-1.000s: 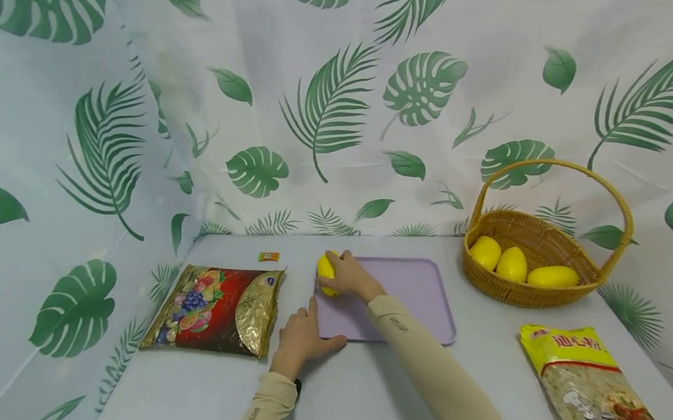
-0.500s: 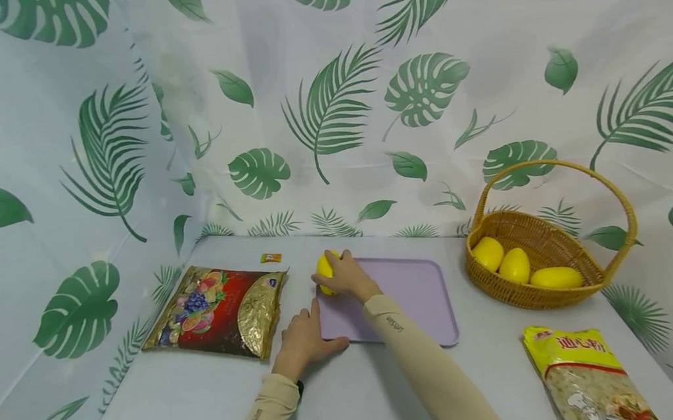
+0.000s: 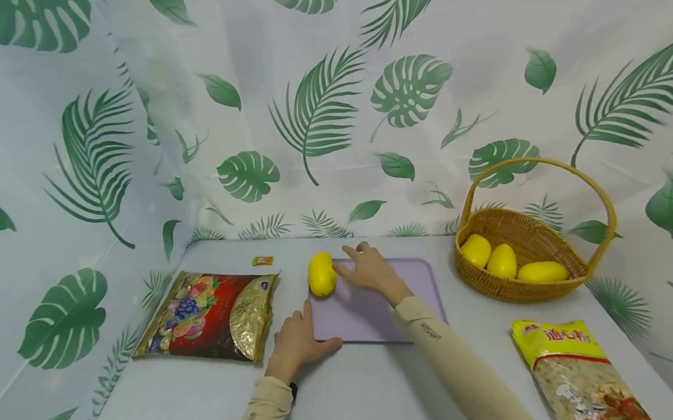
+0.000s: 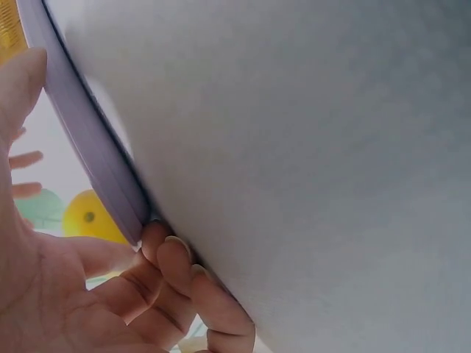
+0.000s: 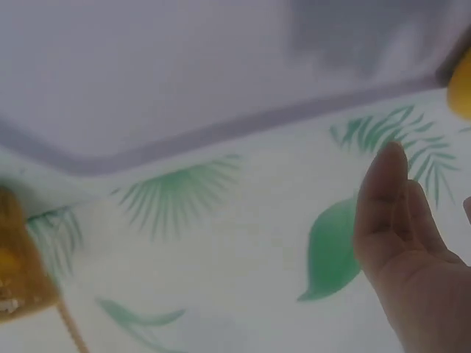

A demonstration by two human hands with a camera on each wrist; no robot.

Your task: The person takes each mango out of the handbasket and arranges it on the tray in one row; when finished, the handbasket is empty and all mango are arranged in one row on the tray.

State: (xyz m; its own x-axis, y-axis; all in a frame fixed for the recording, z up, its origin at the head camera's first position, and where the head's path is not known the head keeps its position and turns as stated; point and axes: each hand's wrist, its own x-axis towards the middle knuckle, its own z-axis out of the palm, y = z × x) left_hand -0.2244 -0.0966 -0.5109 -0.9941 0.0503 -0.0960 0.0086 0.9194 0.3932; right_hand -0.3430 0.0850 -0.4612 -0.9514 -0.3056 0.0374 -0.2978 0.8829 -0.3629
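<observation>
Yellow fruit [image 3: 322,274] sits at the far-left corner of the purple tray [image 3: 374,312], long axis running roughly away from me. I've got the right hand [image 3: 369,270] nearer, loose and empty, just right of it; left hand [image 3: 297,342] touches the near-left corner, thumb spread.

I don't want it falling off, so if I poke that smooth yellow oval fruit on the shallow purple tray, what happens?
The smooth yellow oval fruit would probably roll sideways, because its sides are rounded. The shallow purple tray has a raised rim, which might stop a gentle roll. The fruit's smooth skin could be slippery.
</observation>
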